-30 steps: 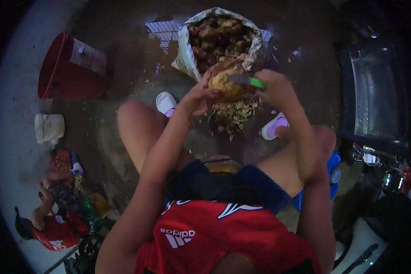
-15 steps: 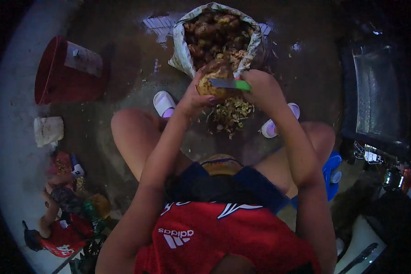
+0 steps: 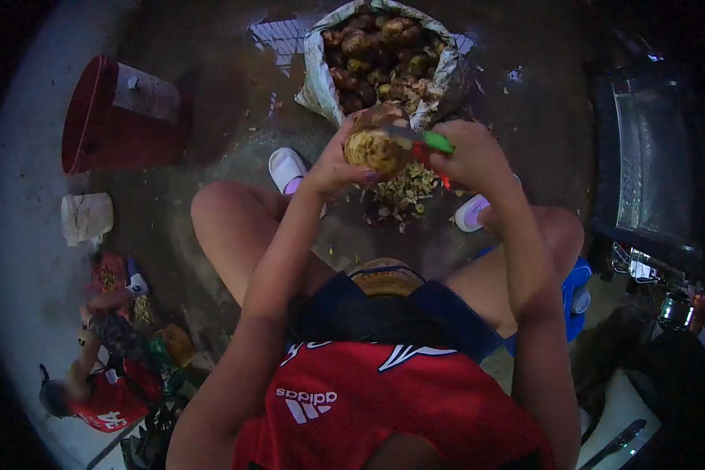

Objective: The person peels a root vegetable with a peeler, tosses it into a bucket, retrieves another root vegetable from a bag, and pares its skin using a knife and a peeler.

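My left hand (image 3: pixel 338 163) is wrapped round the side of a large brown root vegetable (image 3: pixel 377 149), whose lower part shows pale, peeled flesh. In my right hand (image 3: pixel 468 153) is a knife (image 3: pixel 439 142) with a green and red handle, its blade at the right side of the vegetable. Just beyond my hands stands an open white sack (image 3: pixel 315 74) full of similar brown vegetables, with some peelings at its near edge. Below the vegetable, a pile of pale peelings (image 3: pixel 403 196) lies on the dark floor between my feet.
A red bucket (image 3: pixel 125 117) lies at the upper left, with a white container (image 3: pixel 86 218) below it. Another person in a red shirt (image 3: pixel 117 395) sits at the lower left. A dark-framed panel (image 3: pixel 654 157) is at the right, near a blue stool (image 3: pixel 573 301).
The knife blade has drawn back from across the vegetable to its right side, and my right hand has shifted right. My left hand still holds the vegetable, which appears turned.
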The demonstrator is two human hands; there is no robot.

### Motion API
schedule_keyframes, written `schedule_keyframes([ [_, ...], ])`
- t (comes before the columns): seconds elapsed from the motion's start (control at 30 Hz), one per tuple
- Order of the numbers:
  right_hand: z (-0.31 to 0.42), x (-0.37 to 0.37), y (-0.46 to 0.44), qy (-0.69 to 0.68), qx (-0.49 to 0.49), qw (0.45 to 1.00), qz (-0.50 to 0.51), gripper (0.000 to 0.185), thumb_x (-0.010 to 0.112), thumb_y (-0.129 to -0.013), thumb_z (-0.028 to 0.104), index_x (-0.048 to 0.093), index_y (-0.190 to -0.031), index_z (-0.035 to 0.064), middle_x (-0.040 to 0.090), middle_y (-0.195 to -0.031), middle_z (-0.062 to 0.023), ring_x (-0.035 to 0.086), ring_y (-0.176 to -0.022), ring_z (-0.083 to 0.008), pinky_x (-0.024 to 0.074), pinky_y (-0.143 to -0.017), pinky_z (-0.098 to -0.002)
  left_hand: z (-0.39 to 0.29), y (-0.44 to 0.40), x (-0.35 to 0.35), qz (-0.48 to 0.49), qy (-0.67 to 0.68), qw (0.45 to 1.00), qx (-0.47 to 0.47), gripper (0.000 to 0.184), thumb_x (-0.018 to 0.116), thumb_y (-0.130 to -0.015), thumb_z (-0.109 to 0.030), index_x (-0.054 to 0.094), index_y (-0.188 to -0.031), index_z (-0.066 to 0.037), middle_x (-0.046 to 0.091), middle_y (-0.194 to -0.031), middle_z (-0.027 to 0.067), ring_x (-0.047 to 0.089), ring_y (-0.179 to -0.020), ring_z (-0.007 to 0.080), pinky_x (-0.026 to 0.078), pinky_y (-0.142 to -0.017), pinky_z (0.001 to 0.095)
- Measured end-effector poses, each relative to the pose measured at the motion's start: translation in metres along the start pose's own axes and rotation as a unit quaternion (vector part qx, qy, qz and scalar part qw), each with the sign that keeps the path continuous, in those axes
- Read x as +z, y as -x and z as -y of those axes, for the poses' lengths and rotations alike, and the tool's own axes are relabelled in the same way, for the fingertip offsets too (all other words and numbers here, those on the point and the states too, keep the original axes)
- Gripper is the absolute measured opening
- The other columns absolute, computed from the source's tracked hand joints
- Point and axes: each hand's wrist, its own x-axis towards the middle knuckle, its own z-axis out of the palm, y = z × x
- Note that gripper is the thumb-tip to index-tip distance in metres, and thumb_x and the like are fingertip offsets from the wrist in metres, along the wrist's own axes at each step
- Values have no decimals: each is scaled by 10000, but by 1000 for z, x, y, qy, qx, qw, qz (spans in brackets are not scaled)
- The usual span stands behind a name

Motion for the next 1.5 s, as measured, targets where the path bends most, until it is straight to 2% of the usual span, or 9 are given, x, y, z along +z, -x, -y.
schedule_keyframes([
  [0.07,1,9,6,1,-32,999,8,203,667,-679,177,602,-825,52,586,-759,-149,588,-728,-332,476,-672,-429,-6,1,5,-18,-21,1000,-4,947,773,-527,-3,275,-1329,-74,459,-1241,67,474,-1141,199,416,-947,331],
  [0.23,5,8,8,103,34,993,36,227,673,-664,150,622,-869,65,598,-775,-147,607,-746,-321,490,-687,-431,-25,1,24,-107,-236,966,-3,944,824,-502,-42,298,-1287,-53,488,-1201,86,498,-1089,184,424,-922,326],
  [0.33,7,10,12,124,51,991,29,205,657,-665,131,623,-854,59,597,-755,-156,614,-730,-328,497,-668,-431,-32,0,27,-108,-294,949,22,953,841,-489,-60,298,-1272,-39,507,-1168,95,512,-1066,185,432,-906,328],
  [0.53,11,15,11,131,38,991,18,175,635,-663,101,620,-830,52,596,-735,-159,617,-698,-331,502,-638,-428,-28,-2,31,-150,-280,947,42,924,845,-488,-87,321,-1247,-23,522,-1155,100,535,-1032,184,440,-895,324],
  [0.73,11,15,11,132,44,990,15,153,628,-684,101,615,-827,52,593,-735,-159,614,-711,-326,499,-653,-429,-29,0,23,-172,-418,890,61,862,839,-507,-172,371,-1210,3,572,-1089,115,561,-995,185,441,-879,306],
  [1.07,-8,25,2,164,58,982,71,135,635,-684,116,601,-792,42,605,-752,-154,611,-732,-334,496,-657,-436,-37,2,29,-155,-503,846,85,852,841,-484,-200,403,-1190,-15,593,-1059,121,578,-969,191,455,-846,316],
  [1.13,-13,27,2,163,45,985,38,140,633,-677,123,599,-787,43,605,-744,-155,612,-723,-336,497,-652,-435,-36,1,25,-145,-518,838,85,843,842,-484,-199,410,-1184,-17,593,-1058,122,578,-967,191,455,-846,317],
  [1.37,-20,25,-2,160,22,987,-16,115,610,-677,131,600,-759,51,604,-734,-156,612,-706,-342,497,-648,-444,-38,0,25,-81,-457,882,81,840,842,-483,-161,407,-1184,-2,586,-1058,113,567,-972,181,451,-853,309],
  [1.5,-23,28,-2,136,54,989,25,114,609,-680,127,605,-770,56,606,-734,-161,615,-722,-341,499,-656,-438,-33,1,25,-97,-444,887,83,844,845,-481,-149,405,-1186,1,583,-1059,105,561,-977,177,448,-859,303],
])
